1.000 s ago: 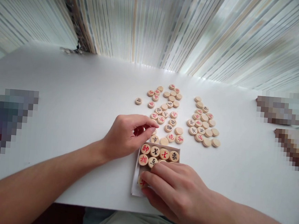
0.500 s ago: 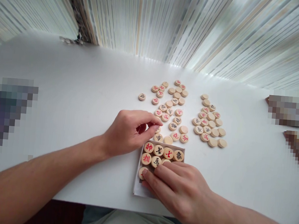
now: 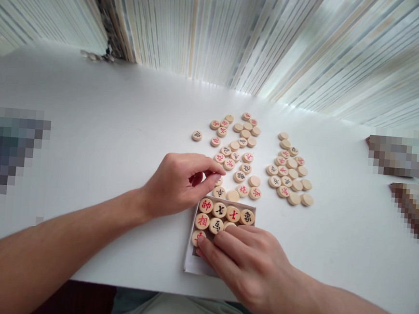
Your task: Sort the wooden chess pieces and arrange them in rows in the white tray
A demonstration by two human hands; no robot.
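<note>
My right hand (image 3: 248, 266) is over a shallow white box (image 3: 189, 259). Its fingertips grip a round wooden Chinese chess piece (image 3: 196, 237) with a red character, at the box's left side. Above that piece sit rows of larger pieces, among them a red-marked one (image 3: 206, 205) in the top left corner and a black-marked one (image 3: 216, 226). My right fingers cover part of the lower rows. My left hand (image 3: 180, 181) hovers just beyond the box's upper left corner, thumb and forefinger pinched together with nothing visible between them. Loose pieces lie right beside its fingertips.
Many smaller loose pieces lie beyond the box on the white table (image 3: 126, 107), with another cluster (image 3: 291, 170) to the right. Blurred objects are at the far left and right edges. Striped curtains (image 3: 205, 31) hang along the table's back edge.
The red-marked piece under my right fingertips has slid slightly up toward the row above it. My left hand keeps its pose. The whole view has shifted a little.
</note>
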